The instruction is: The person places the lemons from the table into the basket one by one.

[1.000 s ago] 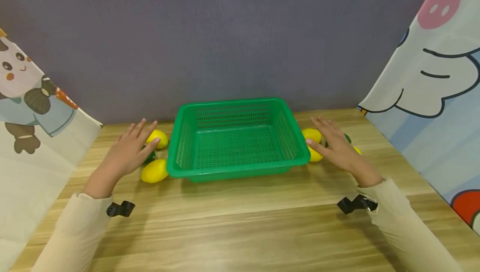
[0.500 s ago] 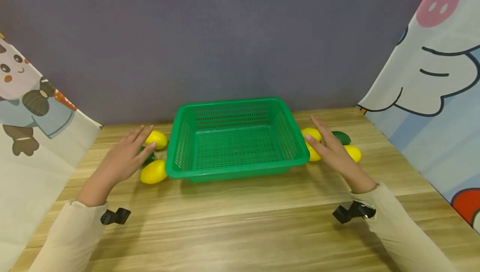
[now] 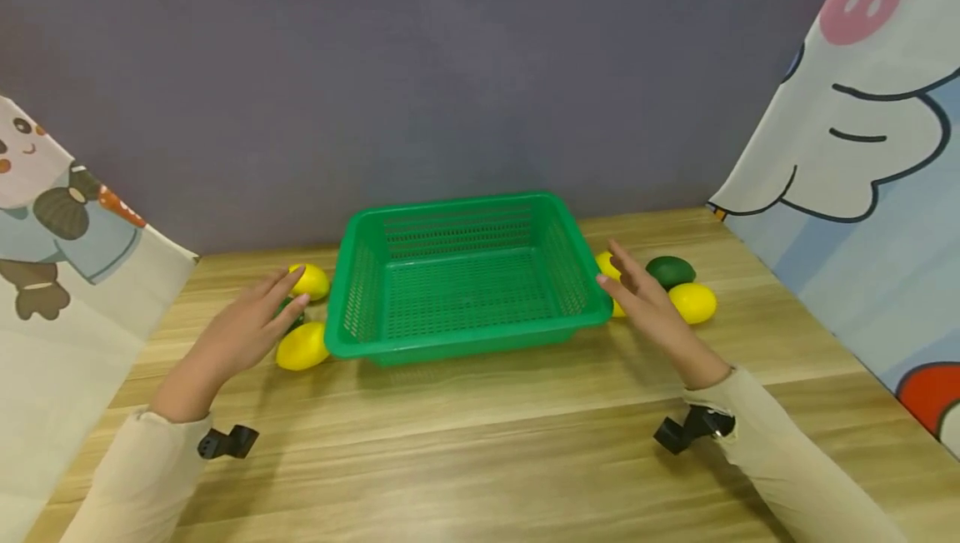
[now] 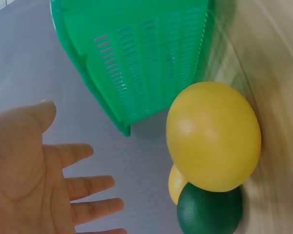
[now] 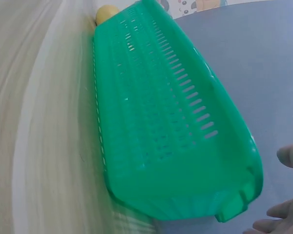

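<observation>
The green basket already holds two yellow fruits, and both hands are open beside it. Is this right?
Not quite. The head view shows the basket holds nothing; the yellow fruits lie on the table beside it. Left hand and right hand are open beside it.

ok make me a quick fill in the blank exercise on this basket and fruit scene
1. The basket on the wooden table is coloured ____.
2. Inside, the basket holds ____ fruit.
3. Both hands, the left hand and the right hand, have their fingers ____ and hold nothing.
4. Right of the basket, beside a yellow fruit, lies a dark ____ fruit.

Missing words: green; no; open; green
</observation>
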The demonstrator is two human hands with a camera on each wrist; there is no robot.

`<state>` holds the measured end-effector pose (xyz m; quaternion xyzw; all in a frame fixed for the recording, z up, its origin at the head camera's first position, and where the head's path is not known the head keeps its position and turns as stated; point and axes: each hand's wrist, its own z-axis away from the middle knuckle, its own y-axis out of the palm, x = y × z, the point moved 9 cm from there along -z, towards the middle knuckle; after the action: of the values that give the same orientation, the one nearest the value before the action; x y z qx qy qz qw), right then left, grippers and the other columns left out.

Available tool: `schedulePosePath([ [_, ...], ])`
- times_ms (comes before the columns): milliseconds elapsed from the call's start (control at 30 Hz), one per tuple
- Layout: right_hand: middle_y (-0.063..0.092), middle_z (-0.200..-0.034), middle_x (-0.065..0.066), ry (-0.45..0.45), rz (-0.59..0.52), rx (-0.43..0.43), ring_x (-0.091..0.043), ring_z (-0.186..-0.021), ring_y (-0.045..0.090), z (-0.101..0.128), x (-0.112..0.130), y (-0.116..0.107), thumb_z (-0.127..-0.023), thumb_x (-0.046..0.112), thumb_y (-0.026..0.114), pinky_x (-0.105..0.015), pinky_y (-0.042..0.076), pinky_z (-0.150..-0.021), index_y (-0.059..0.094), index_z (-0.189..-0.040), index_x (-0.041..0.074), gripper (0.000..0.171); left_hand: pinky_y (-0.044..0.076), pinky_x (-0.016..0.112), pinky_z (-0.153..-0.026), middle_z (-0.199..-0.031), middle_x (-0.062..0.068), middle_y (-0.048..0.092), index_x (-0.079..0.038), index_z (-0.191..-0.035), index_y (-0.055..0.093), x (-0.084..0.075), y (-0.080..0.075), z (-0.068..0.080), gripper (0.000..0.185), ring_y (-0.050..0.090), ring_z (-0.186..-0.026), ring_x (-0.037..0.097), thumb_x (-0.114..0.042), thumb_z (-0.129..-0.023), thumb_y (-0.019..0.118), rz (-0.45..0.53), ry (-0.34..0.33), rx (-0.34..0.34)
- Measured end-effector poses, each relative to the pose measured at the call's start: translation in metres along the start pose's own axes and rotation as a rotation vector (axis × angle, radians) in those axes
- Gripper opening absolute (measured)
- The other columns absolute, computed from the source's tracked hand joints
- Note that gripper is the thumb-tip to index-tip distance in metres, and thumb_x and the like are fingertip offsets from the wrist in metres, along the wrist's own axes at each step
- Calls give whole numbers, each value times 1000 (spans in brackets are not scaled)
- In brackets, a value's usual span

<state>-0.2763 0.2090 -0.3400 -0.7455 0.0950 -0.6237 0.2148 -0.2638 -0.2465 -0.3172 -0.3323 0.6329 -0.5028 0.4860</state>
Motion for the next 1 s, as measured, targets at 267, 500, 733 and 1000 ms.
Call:
schedulePosePath([
  [267, 5, -157, -14, 22, -7, 26, -35, -143, 10, -1, -3, 9, -99, 26, 49, -54, 16, -113, 6, -151, 7, 71, 27, 68, -100, -143, 36, 28, 1, -148, 23, 1, 6, -1, 65, 29, -127, 55, -39, -100, 42, 13, 25, 7],
  [500, 4, -157, -14, 39, -23, 35, -36, -142, 10, 1, -4, 13, -100, 28, 45, -55, 17, -113, 2, -151, 5, 70, 31, 67, -98, -138, 36, 35, 5, -143, 30, 1, 13, -1, 77, 35, -123, 54, -40, -90, 62, 13, 52, 18],
  [733, 6, -157, -15, 63, -95, 33, -35, -142, 14, -2, -7, 18, -101, 27, 42, -54, 20, -112, 1, -151, 5, 68, 43, 62, -89, -132, 35, 42, 6, -140, 36, 2, 24, 1, 73, 48, -113, 50, -31, -86, 68, 9, 82, 66],
  [1000, 8, -157, -11, 51, -119, 23, -33, -141, 18, -5, -5, 19, -102, 26, 39, -52, 23, -111, 1, -151, 5, 65, 43, 61, -90, -130, 34, 45, 7, -137, 40, 4, 28, -3, 72, 47, -115, 49, -29, -84, 71, 27, 108, 55],
])
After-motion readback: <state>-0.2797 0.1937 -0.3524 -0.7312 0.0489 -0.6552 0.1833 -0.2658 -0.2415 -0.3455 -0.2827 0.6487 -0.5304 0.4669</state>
